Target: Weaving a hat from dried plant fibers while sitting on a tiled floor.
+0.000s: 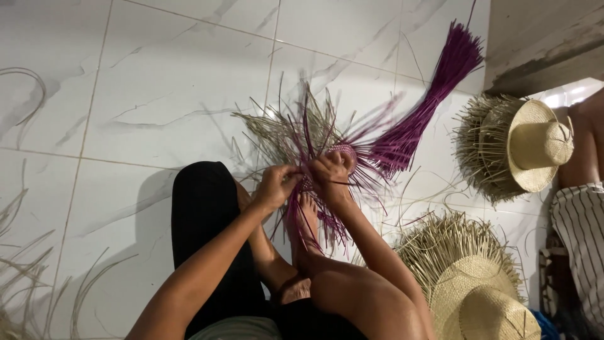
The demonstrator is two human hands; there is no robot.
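Gripping purple-and-straw weaving [327,151] between left hand [275,186] and right hand [330,173].

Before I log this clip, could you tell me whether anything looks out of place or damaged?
Nothing looks damaged. Loose straw strands lie scattered over the tiled floor, and the two straw hats have unfinished, frayed brims. Both hands grip the purple-and-straw weave.

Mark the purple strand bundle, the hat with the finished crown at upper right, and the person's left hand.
purple strand bundle [420,119]: head view, middle of the bundle.
hat with finished crown [540,143]: head view, crown.
left hand [275,186]: head view, back of hand.
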